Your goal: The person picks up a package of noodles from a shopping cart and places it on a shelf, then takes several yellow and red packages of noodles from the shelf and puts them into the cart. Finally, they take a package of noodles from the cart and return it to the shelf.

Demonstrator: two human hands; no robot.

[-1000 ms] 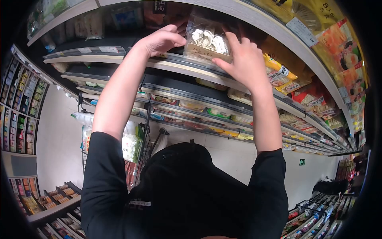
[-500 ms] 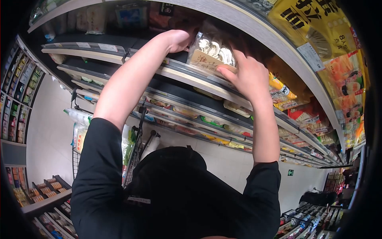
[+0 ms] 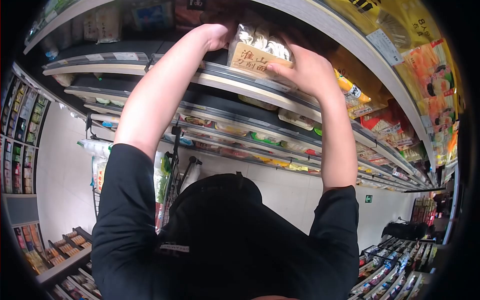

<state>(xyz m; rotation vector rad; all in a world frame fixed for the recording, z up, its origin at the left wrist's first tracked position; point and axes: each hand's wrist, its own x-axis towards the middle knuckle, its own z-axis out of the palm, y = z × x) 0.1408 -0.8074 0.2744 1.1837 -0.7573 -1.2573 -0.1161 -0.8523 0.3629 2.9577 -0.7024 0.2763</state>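
A clear pack of pale noodles with a tan paper label stands at the front of a shelf, tilted slightly back. My right hand grips its right side, thumb pressed on the label and fingers reaching round behind. My left hand is at the pack's left edge, reaching into the dark shelf, its fingers hidden. Beside my right wrist lie yellow packets on the same shelf.
A shelf board runs above, with large yellow noodle bags on it. Lower shelves hold several packets. A black wire cart with goods in it stands at my left side.
The pack has come more upright, and its label now faces me more fully. Both hands sit slightly higher in view, the right thumb still on the label.
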